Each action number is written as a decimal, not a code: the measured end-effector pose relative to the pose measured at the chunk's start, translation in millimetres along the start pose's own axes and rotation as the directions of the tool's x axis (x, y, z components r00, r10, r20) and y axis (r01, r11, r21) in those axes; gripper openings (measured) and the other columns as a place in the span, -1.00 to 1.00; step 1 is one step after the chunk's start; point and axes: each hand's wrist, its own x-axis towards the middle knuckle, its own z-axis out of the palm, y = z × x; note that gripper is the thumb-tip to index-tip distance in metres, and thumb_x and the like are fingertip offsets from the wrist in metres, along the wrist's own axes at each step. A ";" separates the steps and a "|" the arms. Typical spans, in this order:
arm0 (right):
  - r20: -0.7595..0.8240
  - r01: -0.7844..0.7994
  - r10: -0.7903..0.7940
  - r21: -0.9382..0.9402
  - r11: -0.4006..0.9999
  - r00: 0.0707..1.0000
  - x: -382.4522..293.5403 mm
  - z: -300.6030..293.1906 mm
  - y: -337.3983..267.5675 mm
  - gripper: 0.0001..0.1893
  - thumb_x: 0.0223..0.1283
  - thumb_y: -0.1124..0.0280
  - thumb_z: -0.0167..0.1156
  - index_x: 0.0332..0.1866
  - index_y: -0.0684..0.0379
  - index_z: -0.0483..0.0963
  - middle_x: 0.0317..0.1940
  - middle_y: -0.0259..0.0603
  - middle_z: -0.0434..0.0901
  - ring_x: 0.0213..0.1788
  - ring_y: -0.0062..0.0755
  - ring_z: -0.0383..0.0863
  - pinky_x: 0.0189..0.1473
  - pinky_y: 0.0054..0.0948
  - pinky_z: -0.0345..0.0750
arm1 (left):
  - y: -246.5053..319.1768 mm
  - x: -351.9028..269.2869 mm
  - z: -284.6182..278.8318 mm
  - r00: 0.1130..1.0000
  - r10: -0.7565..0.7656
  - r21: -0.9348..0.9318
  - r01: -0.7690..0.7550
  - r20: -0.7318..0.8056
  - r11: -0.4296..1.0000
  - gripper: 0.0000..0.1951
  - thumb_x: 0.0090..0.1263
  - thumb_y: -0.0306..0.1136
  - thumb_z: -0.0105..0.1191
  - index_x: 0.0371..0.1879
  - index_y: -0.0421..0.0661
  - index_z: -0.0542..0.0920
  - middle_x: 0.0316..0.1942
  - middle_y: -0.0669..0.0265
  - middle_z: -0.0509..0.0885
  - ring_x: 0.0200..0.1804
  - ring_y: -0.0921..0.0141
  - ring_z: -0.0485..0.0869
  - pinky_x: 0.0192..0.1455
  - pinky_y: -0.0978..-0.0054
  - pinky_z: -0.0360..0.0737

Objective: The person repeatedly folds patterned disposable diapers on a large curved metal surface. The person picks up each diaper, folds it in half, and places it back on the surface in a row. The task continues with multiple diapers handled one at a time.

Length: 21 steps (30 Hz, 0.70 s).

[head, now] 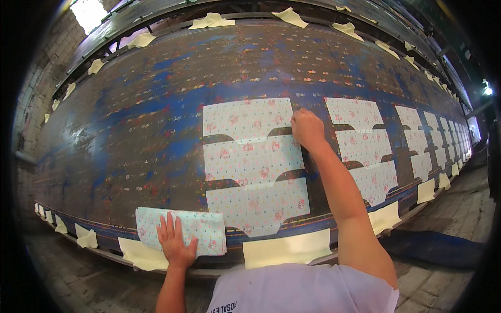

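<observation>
My left hand [177, 244] lies flat, fingers apart, on a stack of pale printed fabric pieces [209, 231] at the table's near edge. The stack's pieces bear dots and small pink figures. Ahead and to the right, my right hand [309, 127] is curled with its fingers together at the right edge of a printed fabric panel [246, 117]. That panel lies flat; the fingertips are partly hidden. Two more panels of the same print, a middle panel [254, 160] and a near panel [258, 205], lie below it in a column, with dark curved gaps at their sides.
The long table [129, 156] is stained blue and brown. To the right, another column of panels [364, 144] begins a row of several columns. Cream sheets [287, 248] hang along the near edge, and more cream sheets [291, 17] line the far edge.
</observation>
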 end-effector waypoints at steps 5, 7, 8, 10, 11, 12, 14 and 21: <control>0.047 -0.149 0.155 -0.124 0.981 0.987 85.1 33.4 18.5 -0.80 0.42 0.29 0.40 -0.01 0.16 0.79 0.02 -0.01 0.83 0.15 0.12 0.84 0.18 0.05 0.77 | 0.7 2.1 0.1 1.000 -0.012 0.009 0.012 0.009 1.000 -0.06 0.53 0.21 0.19 0.72 -0.23 0.35 0.82 -0.16 0.20 0.83 -0.28 0.07 0.80 -0.39 -0.08; 0.075 -0.142 0.155 -0.155 0.978 0.985 101.9 38.3 23.3 -0.77 0.43 0.26 0.43 0.04 0.14 0.80 0.03 0.00 0.84 0.15 0.13 0.84 0.21 0.06 0.76 | 0.3 2.0 0.3 1.000 -0.017 0.011 0.017 0.010 1.000 -0.07 0.56 0.23 0.16 0.72 -0.22 0.35 0.82 -0.16 0.21 0.83 -0.28 0.07 0.80 -0.39 -0.08; 0.112 -0.122 0.143 -0.175 0.977 0.983 107.8 38.2 26.0 -0.76 0.43 0.25 0.44 0.05 0.14 0.80 0.04 0.01 0.84 0.16 0.14 0.84 0.22 0.06 0.75 | -0.1 1.5 0.3 1.000 -0.017 0.001 0.017 0.009 1.000 -0.07 0.57 0.25 0.14 0.72 -0.22 0.35 0.82 -0.15 0.21 0.83 -0.28 0.07 0.80 -0.39 -0.09; 0.199 -0.108 0.146 -0.191 0.976 0.969 114.9 38.0 27.8 -0.74 0.43 0.22 0.45 0.06 0.15 0.80 0.04 0.02 0.85 0.16 0.14 0.85 0.22 0.05 0.75 | -1.0 1.2 0.8 1.000 -0.028 -0.014 0.028 0.012 1.000 -0.08 0.60 0.28 0.10 0.72 -0.22 0.35 0.82 -0.15 0.21 0.83 -0.28 0.08 0.79 -0.40 -0.09; 0.249 -0.115 0.161 -0.190 0.975 0.955 117.0 36.4 28.7 -0.73 0.44 0.21 0.45 0.06 0.15 0.80 0.03 0.02 0.86 0.16 0.14 0.85 0.22 0.05 0.75 | -1.4 1.0 1.0 1.000 -0.020 -0.014 0.020 0.012 1.000 -0.08 0.61 0.28 0.09 0.73 -0.22 0.35 0.82 -0.14 0.21 0.83 -0.27 0.07 0.79 -0.40 -0.09; 0.279 -0.109 0.156 -0.175 0.978 0.948 117.8 34.6 28.8 -0.72 0.44 0.20 0.46 0.05 0.16 0.80 0.02 0.02 0.87 0.16 0.13 0.85 0.22 0.04 0.75 | -1.7 0.9 1.1 1.000 -0.019 -0.012 0.019 0.016 1.000 -0.08 0.62 0.29 0.08 0.73 -0.22 0.34 0.82 -0.14 0.21 0.84 -0.27 0.06 0.79 -0.40 -0.10; 0.255 -0.156 0.179 -0.111 0.982 0.950 116.1 29.3 27.4 -0.75 0.41 0.21 0.45 0.00 0.16 0.81 -0.03 0.02 0.88 0.14 0.13 0.87 0.18 0.03 0.76 | -1.6 0.4 -0.1 0.999 -0.016 -0.012 0.017 0.033 1.000 -0.07 0.63 0.29 0.07 0.73 -0.23 0.33 0.83 -0.14 0.19 0.84 -0.27 0.05 0.79 -0.40 -0.11; 0.280 0.162 -0.269 0.352 0.922 0.922 74.8 -7.8 -36.4 -0.87 0.24 0.37 0.37 -0.25 0.18 0.77 -0.20 0.04 0.85 -0.09 0.09 0.86 -0.04 0.02 0.75 | 14.1 23.5 -24.6 0.999 -0.052 -0.280 0.050 0.001 0.959 -0.14 0.59 0.04 0.24 0.69 -0.33 0.35 0.81 -0.20 0.21 0.82 -0.27 0.08 0.81 -0.34 -0.08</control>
